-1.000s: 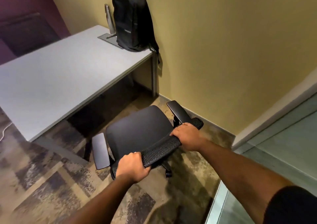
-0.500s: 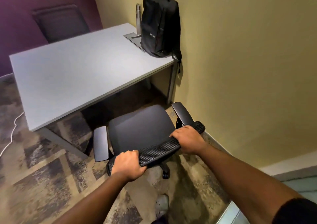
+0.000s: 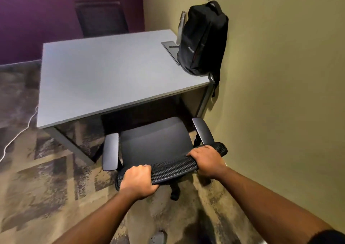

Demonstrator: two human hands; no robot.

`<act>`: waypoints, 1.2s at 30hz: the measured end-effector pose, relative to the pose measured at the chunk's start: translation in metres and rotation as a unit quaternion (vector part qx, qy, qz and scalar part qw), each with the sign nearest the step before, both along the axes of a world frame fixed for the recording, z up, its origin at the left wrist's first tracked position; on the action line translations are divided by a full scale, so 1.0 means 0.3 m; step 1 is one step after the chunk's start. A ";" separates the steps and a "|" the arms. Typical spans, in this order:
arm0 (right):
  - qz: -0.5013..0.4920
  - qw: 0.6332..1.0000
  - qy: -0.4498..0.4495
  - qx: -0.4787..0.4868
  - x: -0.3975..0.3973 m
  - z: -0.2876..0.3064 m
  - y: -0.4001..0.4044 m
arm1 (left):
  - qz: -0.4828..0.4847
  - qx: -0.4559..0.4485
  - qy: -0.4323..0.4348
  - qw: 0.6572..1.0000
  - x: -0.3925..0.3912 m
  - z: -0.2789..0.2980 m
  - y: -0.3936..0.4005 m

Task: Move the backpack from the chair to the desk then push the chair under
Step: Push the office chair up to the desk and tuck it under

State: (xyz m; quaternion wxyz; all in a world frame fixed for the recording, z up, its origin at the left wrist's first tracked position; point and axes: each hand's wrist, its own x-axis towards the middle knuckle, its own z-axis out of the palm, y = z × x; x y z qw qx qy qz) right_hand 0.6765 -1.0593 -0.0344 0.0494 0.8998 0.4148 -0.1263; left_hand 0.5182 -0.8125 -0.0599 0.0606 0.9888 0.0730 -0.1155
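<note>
Black mesh chair [image 3: 155, 146], on castors, likely rolls easy: grip top of backrest [image 3: 173, 167]. Left hand [image 3: 139, 182], right hand [image 3: 206, 160] clenched there. Seat front at counter [image 3: 104, 75] near edge. Backpack [image 3: 203, 38] upright, far right corner.

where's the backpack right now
In the head view the backpack stands upright on the far right corner of the desk, leaning against the yellow wall, with a metal bottle just behind it.
</note>
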 end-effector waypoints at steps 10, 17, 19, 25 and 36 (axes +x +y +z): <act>0.091 0.996 -0.002 0.027 0.241 -0.025 -0.118 | 0.100 0.001 -0.005 0.995 0.110 -0.013 -0.212; 0.143 0.989 -0.002 0.029 0.352 -0.019 -0.159 | 0.157 -0.001 0.006 0.988 0.161 0.007 -0.314; 0.156 0.987 -0.006 0.028 0.378 -0.017 -0.161 | 0.163 -0.001 0.007 0.987 0.175 0.016 -0.328; 0.171 0.984 -0.021 0.035 0.440 -0.006 -0.121 | 0.174 0.014 0.013 0.985 0.223 0.035 -0.305; 0.159 0.986 -0.033 0.036 0.581 -0.014 0.035 | 0.170 0.020 0.033 0.985 0.386 0.044 -0.155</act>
